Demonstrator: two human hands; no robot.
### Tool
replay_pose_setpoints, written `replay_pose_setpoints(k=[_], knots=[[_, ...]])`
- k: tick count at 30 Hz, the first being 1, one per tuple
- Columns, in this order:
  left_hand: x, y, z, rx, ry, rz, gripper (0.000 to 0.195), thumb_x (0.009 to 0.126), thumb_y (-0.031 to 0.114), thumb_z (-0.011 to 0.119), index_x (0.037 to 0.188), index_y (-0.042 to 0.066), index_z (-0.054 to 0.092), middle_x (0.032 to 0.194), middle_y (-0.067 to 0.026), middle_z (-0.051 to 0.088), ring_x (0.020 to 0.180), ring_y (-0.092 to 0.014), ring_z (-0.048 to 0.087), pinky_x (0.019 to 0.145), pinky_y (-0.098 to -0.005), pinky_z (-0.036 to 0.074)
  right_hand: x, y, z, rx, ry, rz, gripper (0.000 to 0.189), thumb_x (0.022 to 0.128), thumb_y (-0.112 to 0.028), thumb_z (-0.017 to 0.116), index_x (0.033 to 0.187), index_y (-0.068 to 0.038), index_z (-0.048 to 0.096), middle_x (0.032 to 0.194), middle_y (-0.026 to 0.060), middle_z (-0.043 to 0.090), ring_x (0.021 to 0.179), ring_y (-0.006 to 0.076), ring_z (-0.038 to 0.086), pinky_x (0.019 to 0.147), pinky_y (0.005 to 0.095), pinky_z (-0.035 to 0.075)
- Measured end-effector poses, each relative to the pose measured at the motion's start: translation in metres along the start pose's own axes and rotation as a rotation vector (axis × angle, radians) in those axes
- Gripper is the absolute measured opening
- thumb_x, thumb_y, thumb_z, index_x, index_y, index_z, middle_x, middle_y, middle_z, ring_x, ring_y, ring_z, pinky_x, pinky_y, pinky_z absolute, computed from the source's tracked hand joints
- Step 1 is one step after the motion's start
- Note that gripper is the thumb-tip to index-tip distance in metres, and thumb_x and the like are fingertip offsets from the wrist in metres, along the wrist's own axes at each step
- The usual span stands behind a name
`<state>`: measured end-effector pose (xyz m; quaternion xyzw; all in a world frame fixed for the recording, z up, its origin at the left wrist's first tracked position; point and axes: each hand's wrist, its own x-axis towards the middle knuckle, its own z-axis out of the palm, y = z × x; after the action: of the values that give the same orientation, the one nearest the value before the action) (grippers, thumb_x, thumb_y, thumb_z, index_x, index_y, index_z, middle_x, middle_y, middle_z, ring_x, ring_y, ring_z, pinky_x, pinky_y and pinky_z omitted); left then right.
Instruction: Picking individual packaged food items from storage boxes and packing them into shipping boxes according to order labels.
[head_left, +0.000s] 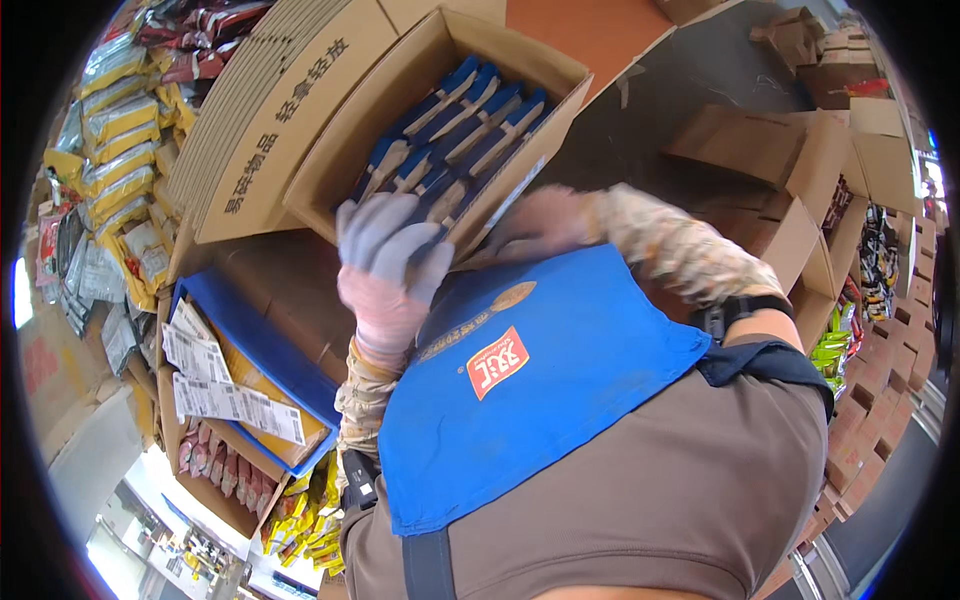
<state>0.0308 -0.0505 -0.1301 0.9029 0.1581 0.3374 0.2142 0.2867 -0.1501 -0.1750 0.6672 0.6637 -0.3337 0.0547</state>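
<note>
An open cardboard box (322, 172), tilted in view, holds rows of blue packets (457, 127) with pale bands or edges. My left hand (390, 262), in a pale glove, is at the box's near corner, its fingers spread over the rim and partly in front of the packets. Whether it grips anything is hidden. My right hand (544, 217), gloved and blurred by motion, is beside the box's right wall; its fingers cannot be made out clearly. A blue apron (555, 360) covers my front just below both hands.
Flattened cartons (277, 112) stand stacked left of the box. A blue tray (259, 337) with printed paper slips (240, 405) lies at lower left. Bagged goods (120, 135) are piled at far left. Open cartons (810, 172) stand at right, near colourful packets (832, 345).
</note>
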Motion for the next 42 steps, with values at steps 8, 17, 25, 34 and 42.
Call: replay_pose_setpoints(k=[8,17,25,34,42], knots=[[-0.038,0.007,0.032,-0.806,0.302,-1.114,0.065,0.094,0.02,0.046,0.145,-0.001,0.011,0.148,-0.0178,0.02,0.135,-0.026,0.023,0.109,-0.0361,0.023,-0.066,0.063,-0.076,-0.112,1.004,-0.228,0.046,0.072,-0.032,0.07,0.111,-0.011,0.06,0.104,0.0145,0.062,0.101,0.0301,0.058,0.084,0.0388,0.049],[0.051,-0.026,0.055,-0.355,0.143,-0.468,0.035,0.086,0.011,0.061,0.119,-0.001,0.054,0.129,-0.0155,0.049,0.118,-0.026,0.048,0.1,-0.0332,0.037,-0.093,0.143,-0.067,-0.245,0.242,0.429,0.044,0.074,-0.047,0.066,0.104,-0.014,0.064,0.087,0.0111,0.068,0.085,0.0293,0.064,0.077,0.0373,0.05],[0.029,-0.11,-0.017,0.113,1.318,-0.766,0.066,0.078,0.009,0.071,0.133,0.006,0.035,0.124,-0.0167,0.044,0.111,-0.02,0.046,0.094,-0.0294,0.04,0.0,0.247,-0.171,-0.285,0.7,0.747,0.065,0.071,-0.046,0.071,0.125,-0.014,0.051,0.118,0.017,0.058,0.107,0.0336,0.055,0.091,0.0404,0.045],[0.017,-0.08,-0.006,0.143,1.101,-0.768,0.065,0.083,0.024,0.07,0.138,0.011,0.037,0.129,-0.0154,0.04,0.12,-0.018,0.038,0.102,-0.0272,0.028,0.154,0.114,-0.184,1.218,1.018,-0.367,0.075,0.071,-0.01,0.076,0.136,-0.006,0.037,0.133,0.0135,0.042,0.123,0.0229,0.04,0.103,0.0312,0.031],[-0.01,0.003,-0.004,0.651,0.567,-0.626,0.042,0.086,0.005,0.059,0.123,0.024,0.054,0.129,-0.0238,0.032,0.117,-0.031,0.04,0.098,-0.0286,0.033,0.124,0.103,-0.188,1.186,1.048,0.026,0.081,0.07,-0.015,0.079,0.135,-0.001,0.033,0.122,0.0153,0.046,0.109,0.0213,0.047,0.098,0.0327,0.036]])
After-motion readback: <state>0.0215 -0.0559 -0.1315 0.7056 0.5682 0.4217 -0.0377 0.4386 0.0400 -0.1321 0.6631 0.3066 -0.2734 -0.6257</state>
